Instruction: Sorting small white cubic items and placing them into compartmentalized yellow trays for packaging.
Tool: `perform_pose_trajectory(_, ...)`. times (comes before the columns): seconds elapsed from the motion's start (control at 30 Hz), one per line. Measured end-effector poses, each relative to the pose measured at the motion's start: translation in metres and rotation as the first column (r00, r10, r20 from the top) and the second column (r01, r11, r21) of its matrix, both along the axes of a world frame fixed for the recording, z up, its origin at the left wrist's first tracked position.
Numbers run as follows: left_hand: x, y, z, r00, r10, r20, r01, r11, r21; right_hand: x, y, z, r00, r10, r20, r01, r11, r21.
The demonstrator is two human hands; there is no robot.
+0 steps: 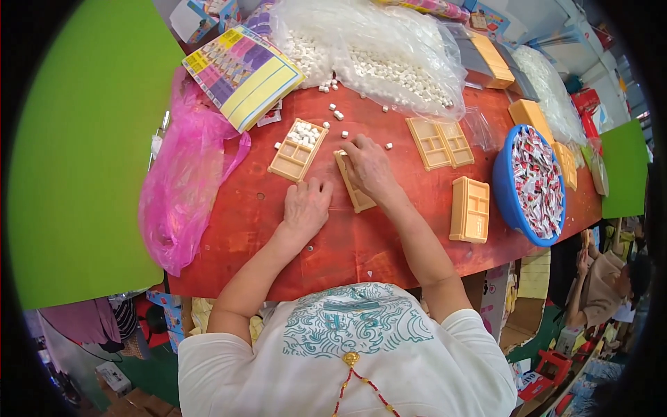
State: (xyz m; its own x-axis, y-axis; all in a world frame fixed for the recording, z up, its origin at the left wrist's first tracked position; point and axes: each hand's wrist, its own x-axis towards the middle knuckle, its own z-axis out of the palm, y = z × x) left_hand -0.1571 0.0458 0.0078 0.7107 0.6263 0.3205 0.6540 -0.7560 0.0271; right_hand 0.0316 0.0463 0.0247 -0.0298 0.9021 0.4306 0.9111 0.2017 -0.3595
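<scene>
Head view, looking down: red worktable (389, 236). Right hand (368, 167) lies over narrow tan compartment tray (358, 198), fingers curled together at its top end; grip unclear. Left hand (304, 207) flat on table just beside, fingers slightly apart, holding nothing. Second tray (295, 154), partly filled with small white pieces (303, 133), near left. Good practice, judged: steady tray, fill each compartment evenly.

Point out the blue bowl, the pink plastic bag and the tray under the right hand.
blue bowl (506, 186): head view, left outer wall.
pink plastic bag (182, 187): head view, middle.
tray under the right hand (361, 200): head view, near end.
</scene>
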Motion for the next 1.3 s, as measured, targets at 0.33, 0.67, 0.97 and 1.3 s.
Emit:
perform_pose_trajectory(0.33, 0.026, 0.036, 0.029, 0.95, 0.014, 0.312, 0.023, 0.993, -0.115, 0.025, -0.025, -0.019, 0.923, -0.216, -0.319, 0.231, 0.973, 0.008)
perform_pose_trajectory(0.67, 0.027, 0.057, 0.021, 0.934, -0.002, 0.356, 0.028, 0.997, -0.068, 0.04, -0.037, -0.029, 0.906, -0.238, -0.351, 0.267, 0.963, 0.034)
perform_pose_trajectory(0.97, -0.054, 0.123, 0.01, 0.988, 0.14, 0.06, -0.124, 0.968, -0.217, 0.056, -0.03, -0.034, 0.905, -0.32, -0.28, 0.336, 0.942, 0.009)
perform_pose_trajectory(1.3, -0.056, 0.134, -0.003, 0.997, 0.063, -0.051, -0.069, 0.989, -0.132, 0.073, -0.008, -0.039, 0.921, -0.382, 0.071, 0.385, 0.922, -0.033)
